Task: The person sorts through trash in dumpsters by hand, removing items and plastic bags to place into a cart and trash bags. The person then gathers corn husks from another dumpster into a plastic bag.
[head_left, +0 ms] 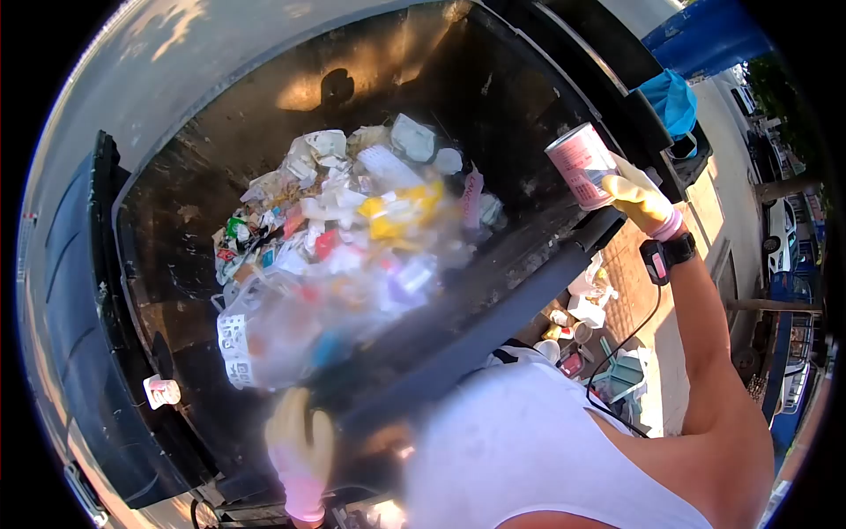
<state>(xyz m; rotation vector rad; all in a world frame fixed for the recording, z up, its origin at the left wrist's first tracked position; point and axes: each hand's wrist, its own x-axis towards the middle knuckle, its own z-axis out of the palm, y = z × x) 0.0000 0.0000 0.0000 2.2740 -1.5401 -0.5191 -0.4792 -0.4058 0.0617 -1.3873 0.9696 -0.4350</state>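
My right hand [636, 196], in a pale yellow and pink glove, is closed around a pink-and-white tin can [582, 166]. It holds the can over the near rim of a dark trash bin [493, 304]. Below the bin's rim at the lower left is my left hand [300, 441], gloved the same way and a little blurred. Its fingers look extended and apart, with nothing visible in them. Just above that hand, inside the bin, sits a translucent plastic bag [264, 339] with white printed sides. Heaped trash [344, 189] fills the bin's middle: crumpled paper, wrappers and a yellow bag [401, 212].
An open dark lid [75, 291] stands along the left, with a small cup [162, 391] on it. Sorted items and a pale green plastic piece [621, 375] lie on the ground at right. A blue bag [670, 101] hangs at the upper right. Parked vehicles [780, 238] stand beyond.
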